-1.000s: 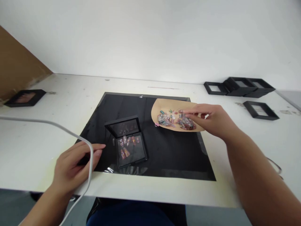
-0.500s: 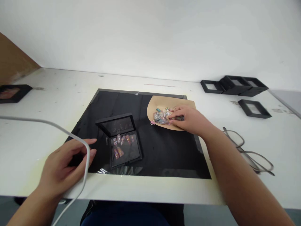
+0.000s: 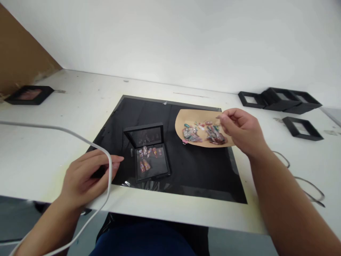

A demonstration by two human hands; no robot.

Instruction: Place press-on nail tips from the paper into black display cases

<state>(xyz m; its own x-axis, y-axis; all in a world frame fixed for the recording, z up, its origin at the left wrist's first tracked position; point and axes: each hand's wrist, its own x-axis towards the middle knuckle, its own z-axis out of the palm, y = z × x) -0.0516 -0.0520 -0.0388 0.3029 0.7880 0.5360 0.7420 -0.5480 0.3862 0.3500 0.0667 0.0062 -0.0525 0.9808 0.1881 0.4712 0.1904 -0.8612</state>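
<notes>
Pinching a nail [image 3: 218, 117] in right hand [image 3: 243, 131]; resting left hand [image 3: 85, 176] loose, empty; seemingly partway, with nails [image 3: 146, 165] in case [image 3: 159, 166], piles [image 3: 216, 135] remaining.

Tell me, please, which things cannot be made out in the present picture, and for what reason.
All in the head view:
- What the right hand pinches, if anything: too small and blurred.
- Part of the eyeglasses: hidden by the right forearm.
- Number of nail tips in the piles: small, overlapping.
- White cable's ends: cut off by picture edges.
- Contents of the left black frame: blurred.
</notes>
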